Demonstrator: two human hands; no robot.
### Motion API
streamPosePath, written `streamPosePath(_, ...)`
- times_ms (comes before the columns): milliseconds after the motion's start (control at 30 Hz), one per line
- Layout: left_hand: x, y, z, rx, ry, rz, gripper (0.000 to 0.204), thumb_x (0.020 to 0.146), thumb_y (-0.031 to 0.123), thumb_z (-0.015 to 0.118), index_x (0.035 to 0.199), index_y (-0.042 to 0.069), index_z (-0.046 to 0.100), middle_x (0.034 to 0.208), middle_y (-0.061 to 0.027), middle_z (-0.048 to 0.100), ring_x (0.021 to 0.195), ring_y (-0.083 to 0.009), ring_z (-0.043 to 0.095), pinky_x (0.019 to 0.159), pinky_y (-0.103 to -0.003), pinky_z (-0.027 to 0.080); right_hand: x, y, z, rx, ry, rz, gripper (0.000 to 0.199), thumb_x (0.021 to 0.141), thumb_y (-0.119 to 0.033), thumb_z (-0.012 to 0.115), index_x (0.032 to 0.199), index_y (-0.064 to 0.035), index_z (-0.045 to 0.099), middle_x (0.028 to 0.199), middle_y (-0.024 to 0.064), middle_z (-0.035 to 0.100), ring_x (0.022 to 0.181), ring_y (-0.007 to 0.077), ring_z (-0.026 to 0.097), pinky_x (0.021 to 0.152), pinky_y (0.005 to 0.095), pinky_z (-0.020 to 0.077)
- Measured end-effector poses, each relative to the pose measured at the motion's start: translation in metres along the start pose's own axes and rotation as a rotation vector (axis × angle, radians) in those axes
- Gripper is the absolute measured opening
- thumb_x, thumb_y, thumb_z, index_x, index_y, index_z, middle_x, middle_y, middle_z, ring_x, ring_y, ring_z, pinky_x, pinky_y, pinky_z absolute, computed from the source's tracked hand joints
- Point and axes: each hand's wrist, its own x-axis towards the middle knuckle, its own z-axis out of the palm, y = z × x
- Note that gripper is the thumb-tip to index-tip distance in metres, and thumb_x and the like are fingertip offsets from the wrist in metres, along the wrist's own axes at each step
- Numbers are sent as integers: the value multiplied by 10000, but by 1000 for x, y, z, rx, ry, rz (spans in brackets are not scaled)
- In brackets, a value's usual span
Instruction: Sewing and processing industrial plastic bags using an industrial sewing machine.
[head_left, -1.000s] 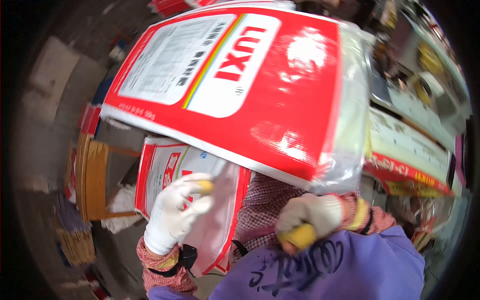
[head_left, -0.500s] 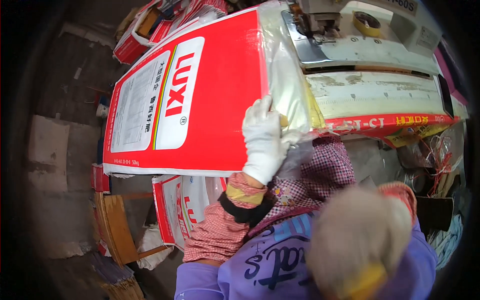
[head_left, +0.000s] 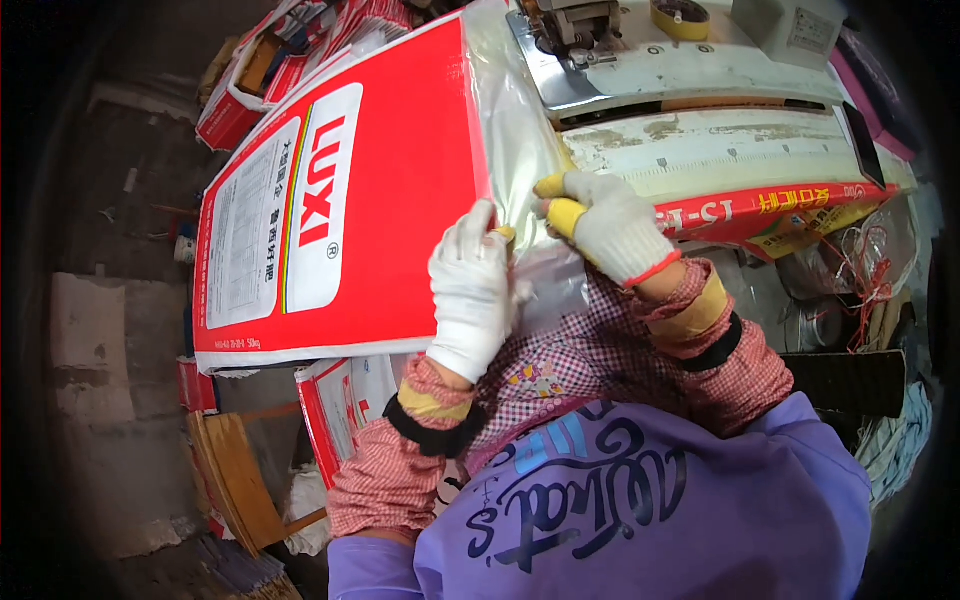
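A large red and white sack [head_left: 410, 170] lies flat on the work surface in front of me. Clear plastic liner [head_left: 510, 130] sticks out along its right edge, wrinkled and shiny. My left hand [head_left: 468, 290], in a white glove, is closed on the sack's near right corner, where the liner comes out. Just right of it, my right hand [head_left: 612, 225], in a white glove with yellow fingertips, pinches toward the liner's near edge. Its fingertips bend over the film; how much they grip is partly hidden. Loose film hangs below both hands, over my checked apron [head_left: 540, 370].
A sewing machine head [head_left: 580, 35] stands beyond the liner, with a tape roll [head_left: 680, 18] on its plate. A ruled white board [head_left: 720, 145] extends right. More sacks [head_left: 370, 20] are piled at the far left. A wooden stool [head_left: 235, 470] stands lower left; red strings [head_left: 868, 290] hang at right.
My right hand has come up from near my chest, where it was blurred, to the liner beside my left hand. The left hand stays on the sack's corner; the whole view has shifted slightly.
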Motion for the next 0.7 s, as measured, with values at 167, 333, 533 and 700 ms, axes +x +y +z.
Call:
streamPosePath(167,-5,-28,6,-247,122,-45,171,659,46,624,781,-41,542,1001,-176,581,903,-317,554,800,-374,450,-9,5,-5,426,27,149,235,792,-191,568,957,-36,631,709,82,609,636,96,534,594,244,443)
streamPosePath(333,1,-35,-16,-753,38,-409,288,746,81,585,1010,-32,560,982,-114,573,864,-193,568,784,-287,445,-17,-13,-7,-124,-77,-83,369,814,-388,524,924,-52,631,764,148,627,729,286,607,643,384,466)
streamPosePath(533,8,-29,-32,-802,19,-386,245,823,129,543,1015,-21,570,890,-49,590,811,-122,552,760,-248,439,5,-38,18,-257,-216,-190,305,758,-360,576,839,-71,633,742,141,615,696,293,599,608,379,463)
streamPosePath(700,23,-32,-61,-1292,-216,-641,273,866,249,565,930,-16,571,779,-16,578,700,-62,526,654,-210,431,4,-66,25,-11,-251,-254,276,717,-316,599,831,-67,633,755,146,625,707,302,611,618,385,475)
